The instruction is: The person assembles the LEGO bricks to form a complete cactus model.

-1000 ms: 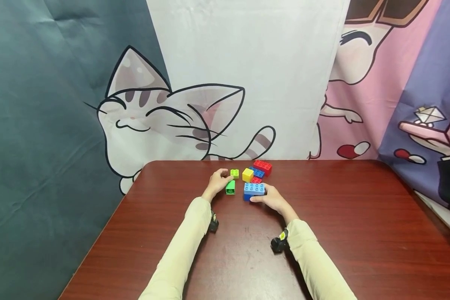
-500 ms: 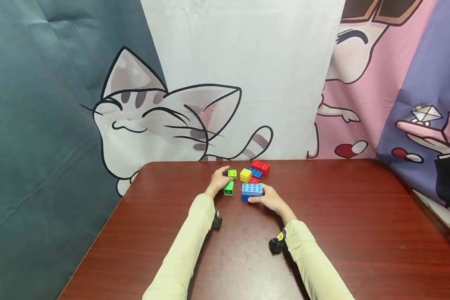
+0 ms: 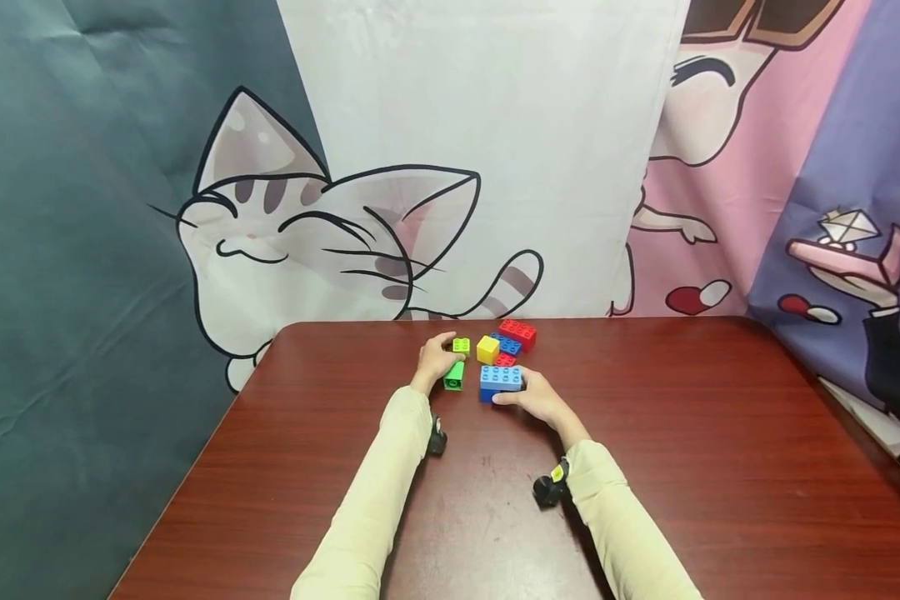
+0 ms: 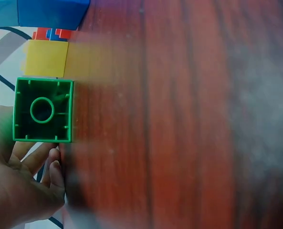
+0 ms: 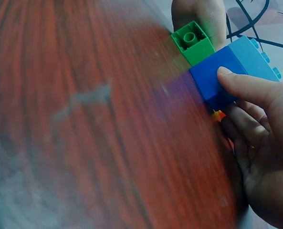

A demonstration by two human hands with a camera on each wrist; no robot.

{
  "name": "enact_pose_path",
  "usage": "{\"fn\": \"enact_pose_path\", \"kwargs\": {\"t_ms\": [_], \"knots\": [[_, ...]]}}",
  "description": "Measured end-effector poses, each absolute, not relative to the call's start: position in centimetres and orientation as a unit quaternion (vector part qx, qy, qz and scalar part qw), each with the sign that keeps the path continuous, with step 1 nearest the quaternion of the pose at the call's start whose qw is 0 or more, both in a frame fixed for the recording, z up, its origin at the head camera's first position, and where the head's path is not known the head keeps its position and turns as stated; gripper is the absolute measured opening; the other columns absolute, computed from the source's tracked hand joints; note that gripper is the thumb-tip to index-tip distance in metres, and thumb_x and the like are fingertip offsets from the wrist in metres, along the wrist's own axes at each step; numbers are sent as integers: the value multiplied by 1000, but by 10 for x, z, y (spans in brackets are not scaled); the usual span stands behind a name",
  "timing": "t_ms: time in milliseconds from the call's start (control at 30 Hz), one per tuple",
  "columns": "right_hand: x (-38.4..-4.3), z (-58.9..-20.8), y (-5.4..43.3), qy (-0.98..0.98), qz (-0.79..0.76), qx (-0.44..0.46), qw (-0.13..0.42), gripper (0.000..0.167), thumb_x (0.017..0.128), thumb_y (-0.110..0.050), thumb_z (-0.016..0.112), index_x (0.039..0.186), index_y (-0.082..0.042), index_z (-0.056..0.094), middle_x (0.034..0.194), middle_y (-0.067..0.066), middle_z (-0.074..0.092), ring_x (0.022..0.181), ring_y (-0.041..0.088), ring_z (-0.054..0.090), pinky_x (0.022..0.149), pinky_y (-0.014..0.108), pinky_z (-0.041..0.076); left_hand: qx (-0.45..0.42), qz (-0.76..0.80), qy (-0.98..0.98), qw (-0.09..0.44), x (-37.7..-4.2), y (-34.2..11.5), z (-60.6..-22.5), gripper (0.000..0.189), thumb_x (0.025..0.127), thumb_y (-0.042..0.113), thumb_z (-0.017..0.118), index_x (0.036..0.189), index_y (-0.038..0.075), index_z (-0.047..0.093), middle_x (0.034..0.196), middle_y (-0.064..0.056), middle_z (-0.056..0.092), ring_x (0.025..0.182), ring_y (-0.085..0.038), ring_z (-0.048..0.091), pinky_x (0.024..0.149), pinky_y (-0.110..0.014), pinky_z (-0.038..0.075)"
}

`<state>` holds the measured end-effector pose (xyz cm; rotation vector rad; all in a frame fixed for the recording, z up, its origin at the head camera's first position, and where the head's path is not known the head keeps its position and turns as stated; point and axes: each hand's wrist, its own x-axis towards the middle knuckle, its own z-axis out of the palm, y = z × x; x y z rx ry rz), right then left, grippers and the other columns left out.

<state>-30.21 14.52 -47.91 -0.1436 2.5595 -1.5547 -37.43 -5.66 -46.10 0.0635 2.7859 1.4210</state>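
My left hand is beside a green brick, with thumb and forefinger spread apart. The thumb overlaps the green brick's far end, and the forefinger reaches toward a small lime brick. In the left wrist view the green brick lies on its side, its hollow underside facing the camera. My right hand grips a stack of two bricks, light blue over dark blue. Its thumb presses the dark blue brick's near face in the right wrist view; the other fingers are behind, partly hidden.
Behind the blue stack are a yellow brick, a small red brick, a blue brick and a larger red brick. They stand near the far edge of the brown table. A cat-printed cloth hangs beyond.
My left wrist has shifted slightly right, closer in line with the green brick. The right hand keeps its grip on the blue stack. The whole head view has drifted a little.
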Motion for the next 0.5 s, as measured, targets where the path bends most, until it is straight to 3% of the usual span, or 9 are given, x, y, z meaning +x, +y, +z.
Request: {"fn": "enact_pose_path", "kwargs": {"t_ms": [500], "knots": [[-304,-483,145,844,-529,-59,65,62,82,-20,78,132,4,52,124,21,64,111,30,60,105,49,45,8,424,906,-14,-375,-54,-463,46,86,18,74,130,13,63,132,-9,64,121,-30,57,100,-45,45]]}}
